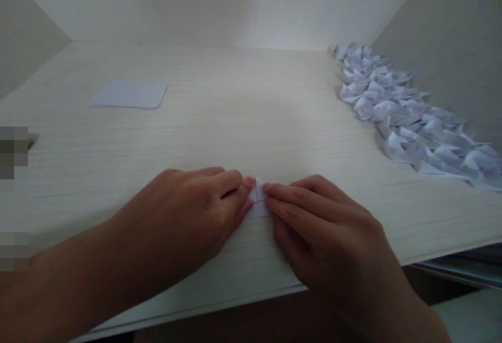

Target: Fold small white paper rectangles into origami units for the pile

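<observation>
Pale tabletop (pixel 235 128), white back panel (pixel 204 8), paper stack (pixel 128 95) at left, folded-paper heap (pixel 403 113) at right

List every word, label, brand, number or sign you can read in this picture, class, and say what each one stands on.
There are none to read.
Small folded paper under both hands: no writing shows.
Flat paper stack: no writing shows on top.
Folded paper pieces: no lettering can be made out.
Left edge: pixelated, unreadable.
</observation>
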A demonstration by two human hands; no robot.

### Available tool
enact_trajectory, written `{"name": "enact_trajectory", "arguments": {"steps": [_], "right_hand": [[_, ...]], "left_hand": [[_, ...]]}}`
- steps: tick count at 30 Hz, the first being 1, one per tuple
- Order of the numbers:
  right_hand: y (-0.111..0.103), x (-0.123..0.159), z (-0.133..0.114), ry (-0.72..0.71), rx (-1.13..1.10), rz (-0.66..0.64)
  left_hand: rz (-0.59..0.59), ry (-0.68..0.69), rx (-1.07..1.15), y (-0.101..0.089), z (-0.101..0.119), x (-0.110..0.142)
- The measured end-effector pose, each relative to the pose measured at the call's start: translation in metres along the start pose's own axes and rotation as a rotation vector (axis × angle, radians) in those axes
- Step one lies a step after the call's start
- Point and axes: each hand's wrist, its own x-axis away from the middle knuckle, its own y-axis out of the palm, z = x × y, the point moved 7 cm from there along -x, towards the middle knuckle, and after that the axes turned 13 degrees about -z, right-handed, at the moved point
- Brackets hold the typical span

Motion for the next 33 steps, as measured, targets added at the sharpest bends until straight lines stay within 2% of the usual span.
{"name": "enact_trajectory", "arguments": {"steps": [7,11,14,18,33], "right_hand": [[0.001,-0.002,-0.005,0.013,0.037,-0.021],[0.003,0.002,-0.004,0.053,0.071,-0.042],[0.004,0.004,-0.004,0.069,0.096,-0.049],[0.004,0.004,-0.006,0.061,0.135,-0.041],[0.004,0.005,-0.009,0.032,0.189,-0.063]], "left_hand": [[-0.026,-0.006,-0.025,0.003,0.001,0.002],[0.008,0.008,-0.028,-0.001,0.005,0.005],[-0.009,-0.006,-0.021,-0.004,0.007,0.006],[-0.052,-0.006,-0.05,-0.005,0.011,0.005],[-0.022,-0.016,-0.004,0.003,0.012,0.008]]}}
